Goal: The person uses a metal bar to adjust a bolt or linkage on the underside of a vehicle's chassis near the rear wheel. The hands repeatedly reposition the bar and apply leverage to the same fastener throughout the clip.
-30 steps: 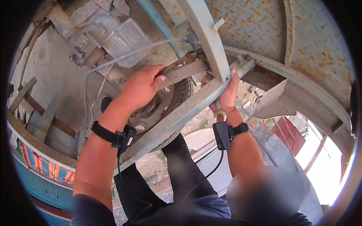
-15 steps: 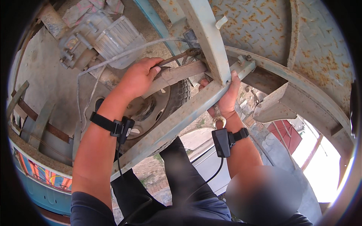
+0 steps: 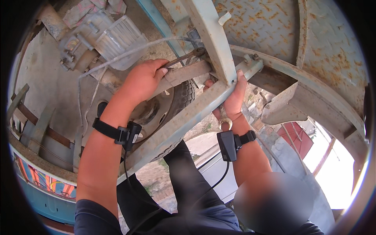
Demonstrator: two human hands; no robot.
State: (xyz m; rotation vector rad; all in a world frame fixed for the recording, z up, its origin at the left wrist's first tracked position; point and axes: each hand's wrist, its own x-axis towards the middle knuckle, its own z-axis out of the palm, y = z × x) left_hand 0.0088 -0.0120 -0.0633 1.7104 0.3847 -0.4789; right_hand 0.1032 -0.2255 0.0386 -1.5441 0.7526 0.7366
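Observation:
My left hand is closed round the near end of a dark metal wrench. The far end of that wrench sits at a joint behind the pale blue upright beam; the fastener there is hidden. Just below the wrench runs a flat, worn metal bar. On the right, my right hand reaches up behind the slanted frame beam, its thumb against the beam's edge. A second wrench is held in it, one end sticking out at the wrist. Its other end is out of sight.
Behind the beams are a tyred wheel and a finned grey motor housing. A grey corrugated cable crosses above my left hand. Rusty tread plates lie at the upper right. Coloured wires show at the lower left.
The view has shifted slightly, so the frame sits a little further left and up. My left hand and its wrench have moved slightly relative to the frame. Both hands keep their grip.

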